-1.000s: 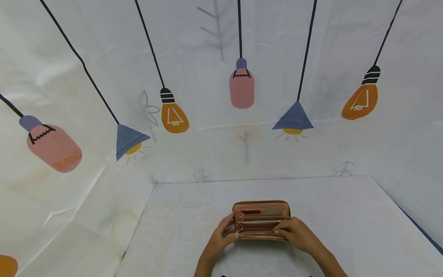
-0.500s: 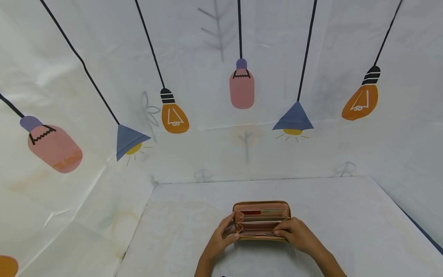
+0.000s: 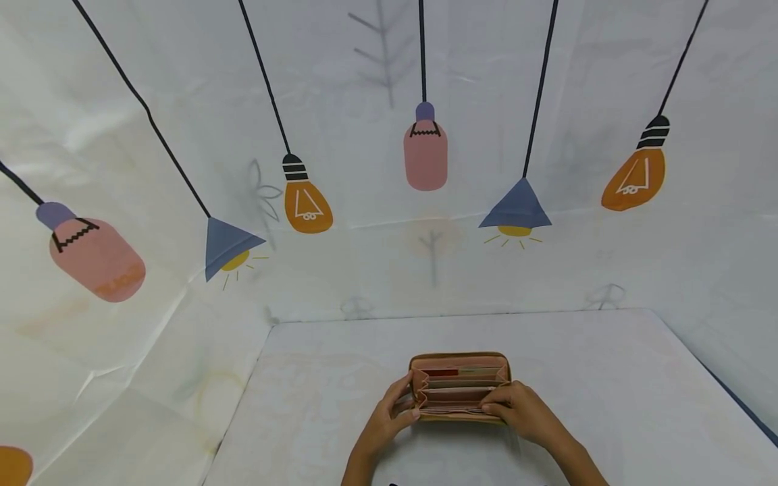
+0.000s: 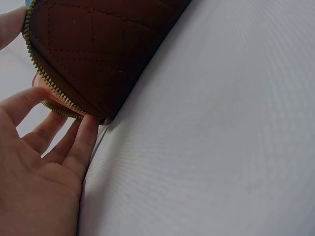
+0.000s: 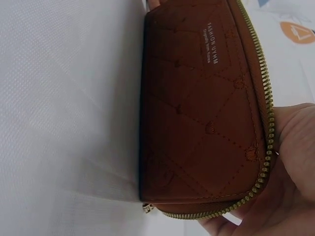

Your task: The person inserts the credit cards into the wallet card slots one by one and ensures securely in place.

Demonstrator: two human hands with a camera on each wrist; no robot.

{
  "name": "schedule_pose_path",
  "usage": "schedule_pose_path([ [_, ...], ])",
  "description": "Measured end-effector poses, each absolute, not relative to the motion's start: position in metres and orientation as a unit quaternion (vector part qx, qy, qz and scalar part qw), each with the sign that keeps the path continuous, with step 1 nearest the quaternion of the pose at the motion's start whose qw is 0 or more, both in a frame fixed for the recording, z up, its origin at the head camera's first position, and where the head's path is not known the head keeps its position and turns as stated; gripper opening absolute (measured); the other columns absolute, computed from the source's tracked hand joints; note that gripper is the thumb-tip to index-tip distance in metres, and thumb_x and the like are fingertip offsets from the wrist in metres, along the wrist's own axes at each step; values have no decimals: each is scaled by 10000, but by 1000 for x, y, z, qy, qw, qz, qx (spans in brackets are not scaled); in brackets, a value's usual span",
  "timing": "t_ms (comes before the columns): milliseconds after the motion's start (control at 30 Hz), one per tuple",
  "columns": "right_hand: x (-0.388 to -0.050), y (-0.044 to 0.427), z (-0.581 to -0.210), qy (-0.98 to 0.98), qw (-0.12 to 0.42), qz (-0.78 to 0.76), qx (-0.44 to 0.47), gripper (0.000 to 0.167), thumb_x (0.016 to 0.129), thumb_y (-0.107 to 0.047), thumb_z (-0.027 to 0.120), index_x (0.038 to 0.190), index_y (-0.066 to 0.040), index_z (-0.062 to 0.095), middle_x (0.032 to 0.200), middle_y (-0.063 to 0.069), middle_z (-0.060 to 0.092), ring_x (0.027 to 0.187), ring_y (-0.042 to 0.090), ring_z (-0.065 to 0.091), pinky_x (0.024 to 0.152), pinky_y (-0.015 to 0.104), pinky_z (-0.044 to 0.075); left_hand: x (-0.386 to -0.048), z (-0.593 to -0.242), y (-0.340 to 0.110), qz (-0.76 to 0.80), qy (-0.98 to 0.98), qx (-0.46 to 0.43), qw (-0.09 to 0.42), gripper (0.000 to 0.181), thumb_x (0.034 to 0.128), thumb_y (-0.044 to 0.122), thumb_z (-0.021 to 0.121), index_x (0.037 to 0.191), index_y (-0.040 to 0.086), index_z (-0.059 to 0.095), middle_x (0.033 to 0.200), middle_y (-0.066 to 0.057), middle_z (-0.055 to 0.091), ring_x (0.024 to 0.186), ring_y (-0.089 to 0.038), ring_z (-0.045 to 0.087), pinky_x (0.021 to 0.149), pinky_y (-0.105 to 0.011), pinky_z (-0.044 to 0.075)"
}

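Note:
A brown quilted zip-around wallet [image 3: 456, 395] stands unzipped on the white table, its pink pleated compartments facing up. Inside, a red edge and pale card or paper edges show in the slots. My left hand [image 3: 383, 420] holds the wallet's left end, thumb at the front edge and fingers along the side. At the right front corner, my right hand [image 3: 527, 413] pinches the front panel, with fingertips reaching into the front compartment. In the left wrist view, fingers touch the brass zipper [image 4: 54, 88]. Gold lettering [image 5: 211, 44] marks the outer face in the right wrist view.
The white table [image 3: 316, 378] surrounds the wallet. Behind it and on the left rise pale sheet walls [image 3: 365, 270] printed with hanging lamps and bulbs. A dark blue strip [image 3: 738, 401] runs along the table's right edge.

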State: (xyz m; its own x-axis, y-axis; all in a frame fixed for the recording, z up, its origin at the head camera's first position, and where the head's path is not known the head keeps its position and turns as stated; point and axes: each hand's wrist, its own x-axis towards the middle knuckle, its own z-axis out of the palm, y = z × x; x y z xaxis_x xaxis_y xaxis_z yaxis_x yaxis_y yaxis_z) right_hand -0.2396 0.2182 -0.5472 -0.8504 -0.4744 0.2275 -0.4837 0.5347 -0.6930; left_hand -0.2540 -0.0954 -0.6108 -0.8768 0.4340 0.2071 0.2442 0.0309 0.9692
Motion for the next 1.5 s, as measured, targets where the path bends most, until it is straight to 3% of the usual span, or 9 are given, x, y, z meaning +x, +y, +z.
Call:
schedule_pose_path([
  [200, -241, 219, -549, -870, -6, 411, 274, 134, 926, -230, 692, 925, -137, 788, 866, -63, 749, 681, -40, 571, 582, 210, 519, -254, -613, -95, 663, 706, 237, 81, 685, 973, 139, 622, 1579, 143, 303, 1573, -185, 319, 1379, -376, 425, 1068, -285, 482],
  [767, -235, 222, -544, -865, 7, 411, 288, 117, 919, -196, 704, 925, -123, 795, 837, -64, 753, 639, -58, 528, 535, 199, 490, -253, -610, -94, 664, 698, 261, 71, 730, 940, 87, 655, 1577, 143, 301, 1588, -157, 313, 1419, -358, 388, 1128, -371, 439],
  [933, -230, 223, -542, -857, 52, 405, 314, 114, 932, -187, 687, 936, -138, 790, 769, -109, 717, 618, -67, 479, 530, 189, 456, -253, -609, -95, 664, 694, 271, 70, 756, 928, 78, 672, 1579, 128, 290, 1582, -172, 317, 1420, -370, 381, 1125, -369, 441],
  [1100, -218, 225, -540, -876, 93, 381, 280, 123, 928, -225, 693, 990, -187, 791, 892, -127, 735, 761, -46, 507, 630, 205, 461, -250, -608, -99, 663, 699, 254, 86, 801, 905, 117, 710, 1583, 169, 286, 1599, -117, 301, 1438, -235, 373, 1137, -320, 424],
  [1200, -211, 226, -544, -871, 140, 384, 271, 132, 906, -157, 718, 1024, -167, 777, 972, -85, 743, 820, -39, 553, 643, 202, 503, -248, -607, -100, 652, 708, 258, 88, 809, 904, 149, 714, 1585, 194, 281, 1609, -96, 286, 1445, -167, 360, 1130, -312, 424],
  [1333, -204, 232, -552, -848, 187, 411, 278, 169, 876, -53, 736, 1004, -162, 745, 968, -57, 715, 811, -21, 595, 615, 201, 523, -245, -606, -102, 634, 719, 272, 82, 827, 913, 162, 726, 1593, 202, 259, 1619, -91, 274, 1471, -207, 339, 1126, -328, 431],
  [1500, -197, 250, -562, -864, 167, 415, 233, 165, 884, -77, 737, 937, -213, 659, 890, -146, 635, 769, -42, 578, 592, 211, 519, -237, -606, -104, 606, 748, 257, 82, 923, 881, 199, 780, 1606, 181, 210, 1636, -110, 253, 1493, -283, 300, 1138, -278, 415],
])
